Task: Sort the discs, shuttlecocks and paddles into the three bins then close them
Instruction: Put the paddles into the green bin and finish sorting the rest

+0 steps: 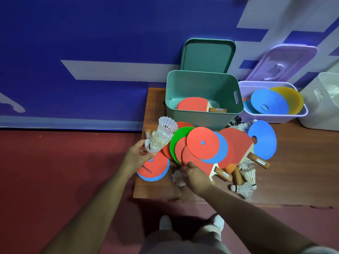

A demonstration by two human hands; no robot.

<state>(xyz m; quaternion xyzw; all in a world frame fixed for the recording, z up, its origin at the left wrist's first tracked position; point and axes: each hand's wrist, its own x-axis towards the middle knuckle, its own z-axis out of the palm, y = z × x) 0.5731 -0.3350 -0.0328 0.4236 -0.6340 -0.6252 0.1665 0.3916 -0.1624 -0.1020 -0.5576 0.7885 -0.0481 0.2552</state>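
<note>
Sort partly done. My left hand (138, 155) fingers grip stacked shuttlecocks (162, 136); right hand (197, 178) fingers pinch fanned discs (201, 143). Green bin (201, 120) holds one paddle (191, 104), purple bin (275, 117) some discs. Most still on the table (297, 171); bins not yet closed.

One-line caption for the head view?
Left hand holds stacked shuttlecocks; right hand pinches fanned discs before the open green bin.

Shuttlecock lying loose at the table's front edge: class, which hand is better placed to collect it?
Right: the right hand is beside that shuttlecock; the left hand grips a stack of shuttlecocks.
</note>
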